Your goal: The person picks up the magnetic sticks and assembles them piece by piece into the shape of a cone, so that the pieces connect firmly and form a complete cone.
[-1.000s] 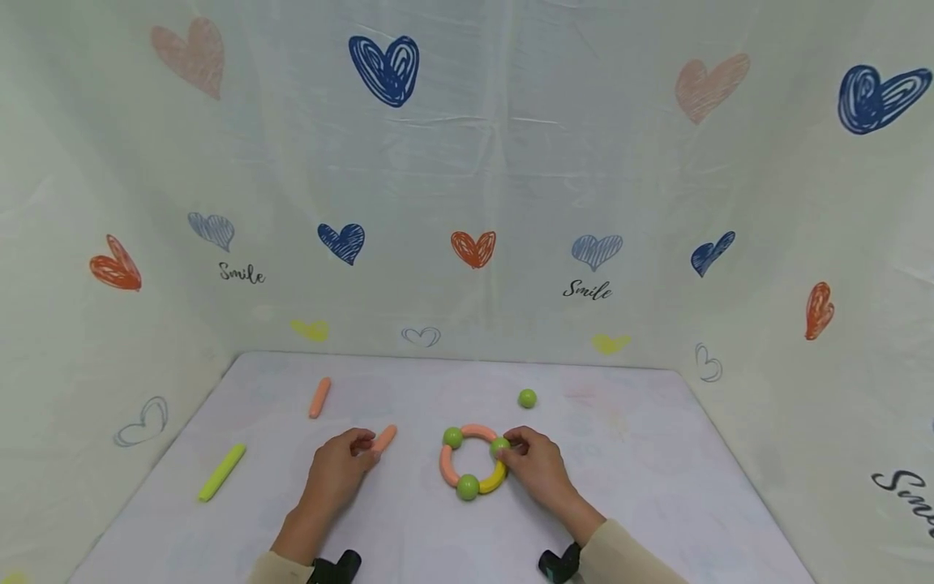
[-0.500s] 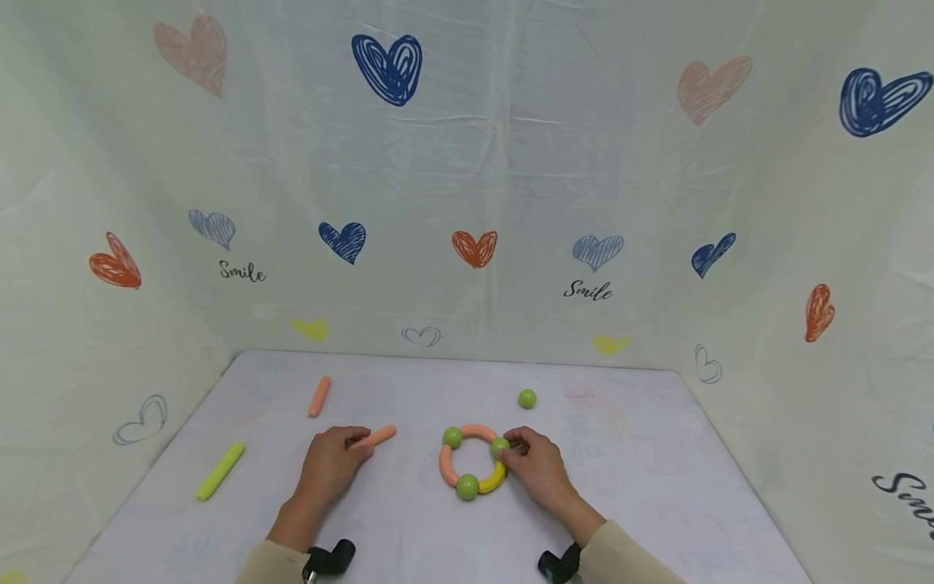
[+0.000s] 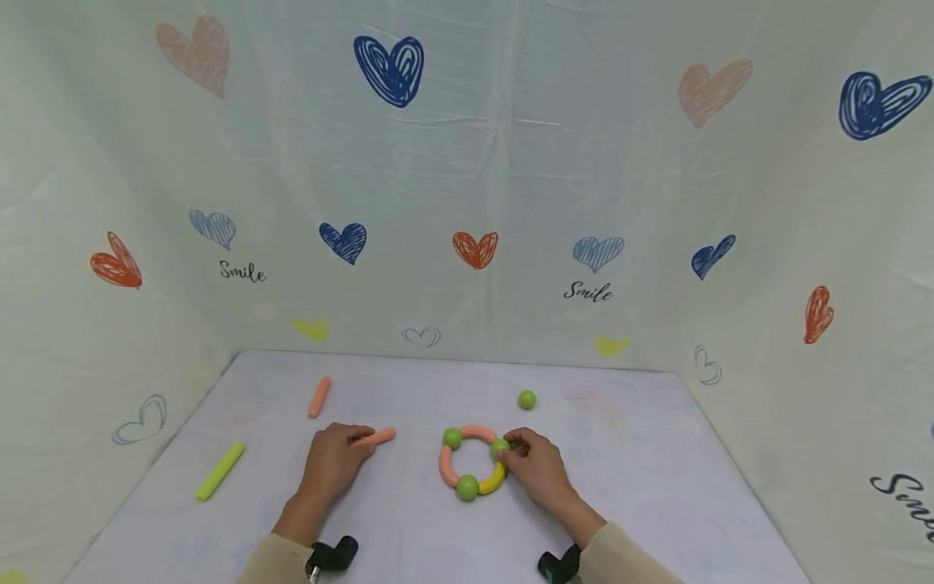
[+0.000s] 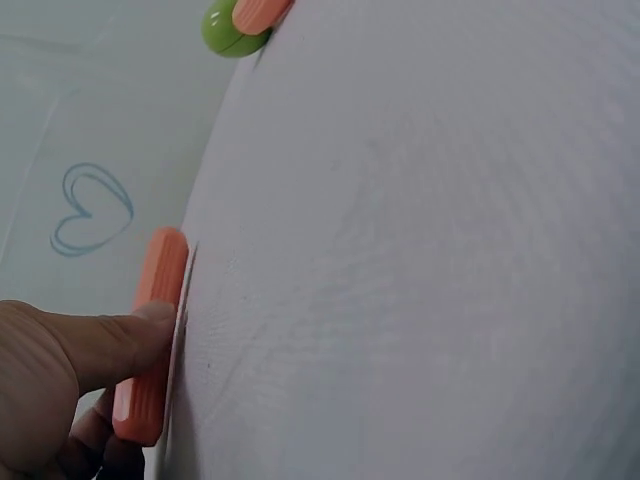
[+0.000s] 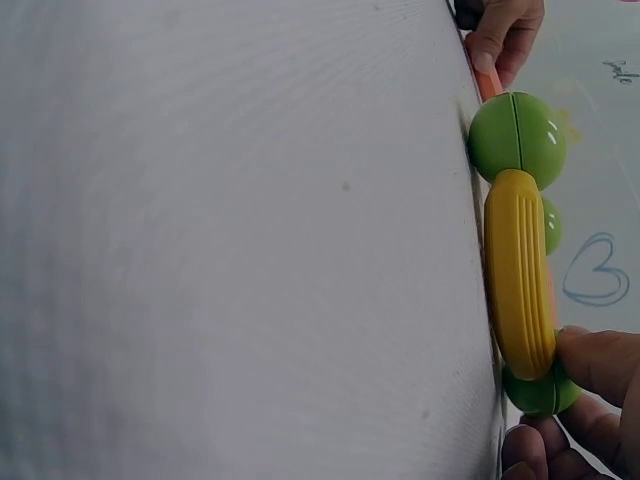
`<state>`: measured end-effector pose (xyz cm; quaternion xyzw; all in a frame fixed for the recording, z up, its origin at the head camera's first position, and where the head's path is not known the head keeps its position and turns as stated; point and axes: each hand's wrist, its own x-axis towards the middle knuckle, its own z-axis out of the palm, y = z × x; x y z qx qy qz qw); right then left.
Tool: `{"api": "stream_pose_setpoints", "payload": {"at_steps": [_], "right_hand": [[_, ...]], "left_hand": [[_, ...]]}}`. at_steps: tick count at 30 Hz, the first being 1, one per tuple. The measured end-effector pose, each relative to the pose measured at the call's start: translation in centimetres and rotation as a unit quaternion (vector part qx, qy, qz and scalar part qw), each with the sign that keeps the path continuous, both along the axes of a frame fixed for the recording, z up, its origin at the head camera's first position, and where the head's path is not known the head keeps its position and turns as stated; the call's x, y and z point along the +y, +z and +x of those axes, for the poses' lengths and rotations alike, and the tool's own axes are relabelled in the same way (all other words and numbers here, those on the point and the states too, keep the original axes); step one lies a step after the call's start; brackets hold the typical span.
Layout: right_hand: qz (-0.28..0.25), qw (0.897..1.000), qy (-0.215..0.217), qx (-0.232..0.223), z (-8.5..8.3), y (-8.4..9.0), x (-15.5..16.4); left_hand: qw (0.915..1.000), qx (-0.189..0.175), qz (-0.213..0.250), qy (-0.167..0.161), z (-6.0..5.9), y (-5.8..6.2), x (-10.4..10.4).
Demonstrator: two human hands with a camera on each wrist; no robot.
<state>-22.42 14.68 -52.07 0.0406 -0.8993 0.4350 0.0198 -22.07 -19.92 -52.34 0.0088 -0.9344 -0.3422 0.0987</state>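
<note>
In the head view my left hand (image 3: 334, 458) pinches an orange ridged stick (image 3: 379, 436) near its left end. The left wrist view shows the thumb lying across that orange stick (image 4: 160, 270), low at the table surface. My right hand (image 3: 538, 466) grips the ring at its right side, thumb and fingers round a green ball (image 3: 499, 448). This ring joins two orange curved pieces (image 3: 447, 466), a yellow curved piece (image 3: 493, 480) and three green balls (image 3: 467, 487). In the right wrist view the thumb touches the yellow piece's end (image 5: 520, 280) beside a ball.
A loose green ball (image 3: 527, 399) lies behind the right hand. Another orange stick (image 3: 319, 397) is behind the left hand, and a yellow-green stick (image 3: 220, 471) lies at the left. A curtain printed with hearts (image 3: 474, 250) surrounds the white table (image 3: 627, 487).
My left hand has shifted slightly left and turned the orange stick from a steep slant to nearly crosswise, then barely moved. The right hand and ring have stayed put.
</note>
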Motion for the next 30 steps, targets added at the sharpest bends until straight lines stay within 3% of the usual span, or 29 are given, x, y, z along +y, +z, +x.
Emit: {"api": "stream_pose_setpoints", "payload": {"at_steps": [10, 23, 30], "right_hand": [[0.003, 1.000, -0.004, -0.001, 0.0, -0.3, 0.1], [0.004, 1.000, -0.001, 0.002, 0.0, -0.2, 0.0], [0.005, 1.000, -0.002, 0.001, 0.0, 0.0, 0.0]], "left_hand": [[0.9956, -0.018, 0.089, 0.024, 0.2, 0.4, 0.0], [0.9862, -0.023, 0.158, 0.044, 0.1, 1.2, 1.1], [0.9841, -0.006, 0.174, 0.037, 0.0, 1.4, 2.1]]}}
